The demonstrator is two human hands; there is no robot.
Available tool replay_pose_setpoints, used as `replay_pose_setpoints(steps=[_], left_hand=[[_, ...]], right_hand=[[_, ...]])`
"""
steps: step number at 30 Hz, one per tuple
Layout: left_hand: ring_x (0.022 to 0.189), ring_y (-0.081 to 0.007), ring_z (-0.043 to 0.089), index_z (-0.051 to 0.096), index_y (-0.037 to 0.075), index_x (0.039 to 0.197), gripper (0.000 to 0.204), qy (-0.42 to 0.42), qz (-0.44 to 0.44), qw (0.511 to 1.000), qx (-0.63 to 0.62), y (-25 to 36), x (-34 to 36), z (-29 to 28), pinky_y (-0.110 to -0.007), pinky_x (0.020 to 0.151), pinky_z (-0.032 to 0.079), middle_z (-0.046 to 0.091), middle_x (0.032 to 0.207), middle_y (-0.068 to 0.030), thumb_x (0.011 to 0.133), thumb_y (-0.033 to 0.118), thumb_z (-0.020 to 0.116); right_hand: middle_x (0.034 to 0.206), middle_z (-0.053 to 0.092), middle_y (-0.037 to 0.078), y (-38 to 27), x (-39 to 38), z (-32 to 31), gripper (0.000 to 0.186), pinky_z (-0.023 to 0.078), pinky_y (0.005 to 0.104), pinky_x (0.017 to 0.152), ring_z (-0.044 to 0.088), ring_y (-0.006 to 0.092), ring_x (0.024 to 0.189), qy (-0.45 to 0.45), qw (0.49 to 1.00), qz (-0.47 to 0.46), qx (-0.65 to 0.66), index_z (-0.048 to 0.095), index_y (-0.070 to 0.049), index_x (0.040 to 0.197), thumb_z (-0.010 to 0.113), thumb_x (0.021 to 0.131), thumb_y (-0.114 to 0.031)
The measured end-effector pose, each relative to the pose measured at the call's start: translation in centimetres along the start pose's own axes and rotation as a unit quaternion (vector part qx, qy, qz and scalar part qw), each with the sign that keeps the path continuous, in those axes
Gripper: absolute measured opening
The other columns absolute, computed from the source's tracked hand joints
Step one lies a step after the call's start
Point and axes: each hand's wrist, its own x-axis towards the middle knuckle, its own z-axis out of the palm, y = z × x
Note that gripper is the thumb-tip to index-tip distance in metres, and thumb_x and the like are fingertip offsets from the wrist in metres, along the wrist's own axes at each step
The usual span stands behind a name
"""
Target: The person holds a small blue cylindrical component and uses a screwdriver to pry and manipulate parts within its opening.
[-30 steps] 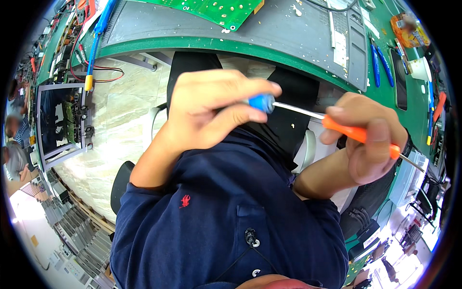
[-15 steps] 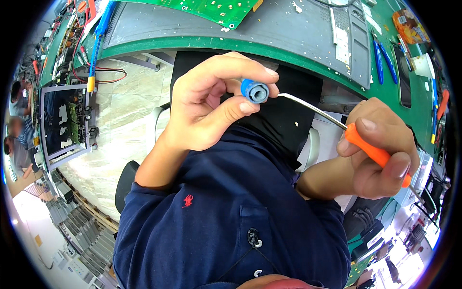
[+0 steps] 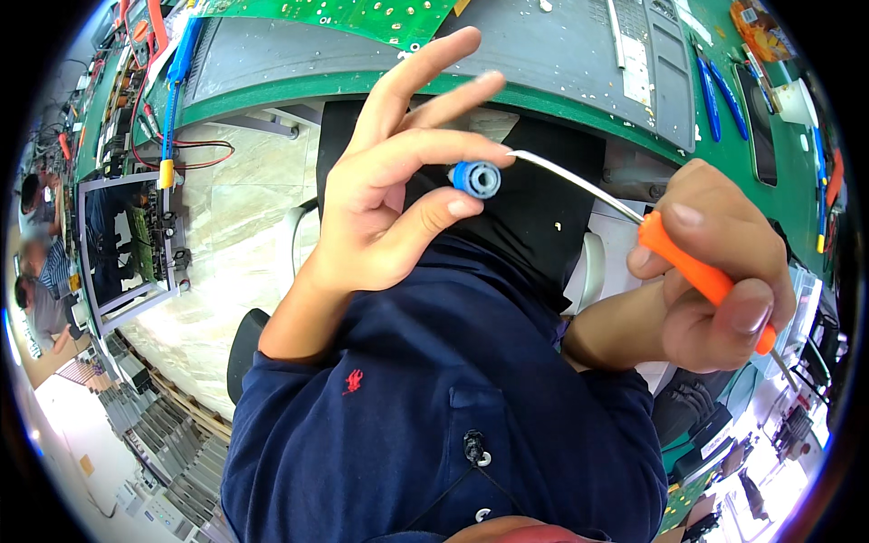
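My left hand [image 3: 371,217] holds a small blue hollow cylinder [image 3: 480,180] between thumb and finger, its ringed open end facing up at me, while two other fingers are raised apart. My right hand [image 3: 724,213] is wrapped around the orange handle [image 3: 690,261] of a tool. Its silver shaft [image 3: 579,184] curves to a tip at my left fingertip, just above the cylinder; whether it touches the finger I cannot tell. A thinner metal end shows past the handle's lower end.
A green circuit board [image 3: 362,20] lies on a grey mat [image 3: 534,59] on the green bench. At right are blue-handled pliers [image 3: 708,100], a white cup [image 3: 797,101] and an orange packet [image 3: 762,34]. At left are red-black leads, a framed device [image 3: 90,235] and co-workers [image 3: 41,299].
The blue cylinder has turned to show its end, and the shaft has come out of line with it, its tip now higher. Two fingers of my left hand have lifted and straightened.
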Motion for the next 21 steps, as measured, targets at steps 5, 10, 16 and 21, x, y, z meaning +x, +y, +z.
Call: replay_pose_setpoints(steps=[5, 10, 16, 21], left_hand=[[0.111, -0.0315, 0.057, 0.052, -0.005, 0.117, 0.029, -0.021, -0.046, 0.994, -0.095, -0.4, -0.7, 0.6, -0.035, 0.089, 0.047, 0.051, 0.123, -0.026, 0.092, 0.009, 0.053], [0.11, -0.0287, 0.057, 0.054, -0.005, 0.115, 0.028, -0.016, -0.027, 0.999, 0.025, -0.4, -0.5, 0.5, -0.032, 0.086, 0.048, 0.051, 0.124, -0.0256, 0.091, 0.01, 0.054], [0.101, -0.0244, 0.06, 0.055, -0.006, 0.114, 0.03, -0.044, -0.101, 0.993, -0.038, 0.6, -0.7, 0.3, -0.03, 0.079, 0.051, 0.052, 0.116, -0.0217, 0.088, 0.008, 0.058], [0.085, -0.019, 0.059, 0.053, -0.007, 0.117, 0.031, -0.027, -0.104, 0.991, -0.081, 0.7, -0.7, 1.0, -0.027, 0.074, 0.049, 0.055, 0.099, -0.0157, 0.094, 0.013, 0.05]], right_hand=[[0.061, 0.058, 0.007, 0.1, -0.3, -0.3, 0.046, 0.03, 0.028, 0.049, 0.047, 0.0119, 0.049, 0.007, 1.0, -0.004, -0.003, 0.058, 0.004, 0.103, 0.031, 0.1, -0.032], [0.06, 0.059, 0.007, 0.1, 0.1, -0.1, 0.043, 0.031, 0.0265, 0.048, 0.048, 0.012, 0.048, -0.003, 0.999, -0.014, -0.029, 0.06, 0.004, 0.1, 0.034, 0.099, -0.031], [0.06, 0.059, 0.008, -0.1, 0.3, -0.1, 0.04, 0.032, 0.0248, 0.047, 0.05, 0.0121, 0.049, -0.015, 0.998, -0.011, -0.053, 0.061, 0.004, 0.095, 0.036, 0.099, -0.027], [0.059, 0.059, 0.009, -0.2, 0.6, 0.3, 0.038, 0.033, 0.0238, 0.046, 0.05, 0.0125, 0.048, -0.014, 0.999, 0.001, -0.046, 0.063, 0.004, 0.091, 0.041, 0.098, -0.026]])
